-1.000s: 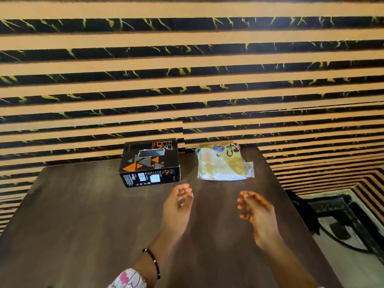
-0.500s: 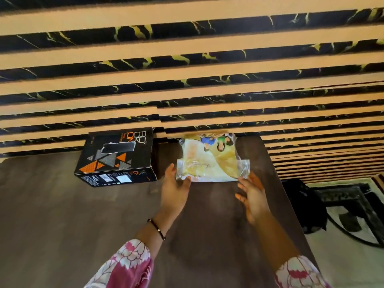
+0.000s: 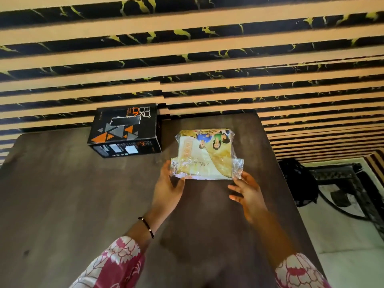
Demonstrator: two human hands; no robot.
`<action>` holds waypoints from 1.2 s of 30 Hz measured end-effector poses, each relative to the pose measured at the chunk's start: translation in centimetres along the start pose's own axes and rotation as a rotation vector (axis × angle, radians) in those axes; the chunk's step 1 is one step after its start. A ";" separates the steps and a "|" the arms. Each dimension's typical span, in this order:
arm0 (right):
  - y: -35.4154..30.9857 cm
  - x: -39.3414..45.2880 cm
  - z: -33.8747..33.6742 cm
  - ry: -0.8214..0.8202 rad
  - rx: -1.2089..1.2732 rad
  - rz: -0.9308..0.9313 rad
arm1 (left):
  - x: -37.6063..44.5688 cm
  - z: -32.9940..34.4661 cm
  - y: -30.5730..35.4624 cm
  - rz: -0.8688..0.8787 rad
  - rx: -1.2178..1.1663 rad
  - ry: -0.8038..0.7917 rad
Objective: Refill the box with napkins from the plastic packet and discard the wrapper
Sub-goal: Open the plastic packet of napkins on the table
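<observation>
The napkin packet (image 3: 204, 154), yellow under clear plastic wrap, lies on the dark wooden table (image 3: 72, 194) close to the wall. My left hand (image 3: 168, 183) holds its near left corner between thumb and fingers. My right hand (image 3: 247, 190) has spread, relaxed fingers, with one fingertip touching the plastic flap at the near right corner. The black box (image 3: 124, 132) with orange and grey triangles stands to the packet's left against the wall, and a torn slot shows in its top.
A wall of tan and black stripes (image 3: 187, 59) rises just behind the table. The table's right edge drops to a pale floor with a dark patterned mat and a black object (image 3: 299, 183) beside it.
Both hands reached forward from mid-table to the packet's near corners. The packet now sits nearer to me than the box does, and the view has dipped downward.
</observation>
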State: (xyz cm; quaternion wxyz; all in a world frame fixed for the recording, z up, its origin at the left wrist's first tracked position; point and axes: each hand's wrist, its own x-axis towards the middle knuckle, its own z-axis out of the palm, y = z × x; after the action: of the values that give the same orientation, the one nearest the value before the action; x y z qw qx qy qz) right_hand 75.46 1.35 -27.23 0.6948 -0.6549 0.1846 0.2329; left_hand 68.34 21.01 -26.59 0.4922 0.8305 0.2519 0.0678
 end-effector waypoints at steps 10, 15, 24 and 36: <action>7.3 -10.1 1.1 0.089 0.136 0.068 | -8.7 -5.8 -6.0 0.100 0.247 -0.167; 9.1 -12.6 1.5 0.159 0.177 0.059 | -11.7 -7.5 -7.9 0.089 0.186 -0.239; 8.5 -15.2 2.2 0.449 -0.559 -0.411 | -12.0 -8.7 -6.5 0.382 0.269 -0.154; 3.9 -10.8 6.6 0.011 -1.263 -0.165 | -6.9 -3.0 -2.6 0.443 0.941 -0.489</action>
State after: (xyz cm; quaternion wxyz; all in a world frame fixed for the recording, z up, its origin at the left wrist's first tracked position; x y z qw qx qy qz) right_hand 64.02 7.11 -23.85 0.1893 -0.9517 -0.0360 0.2390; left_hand 60.34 20.99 -26.40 0.0875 0.9846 -0.0459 -0.1441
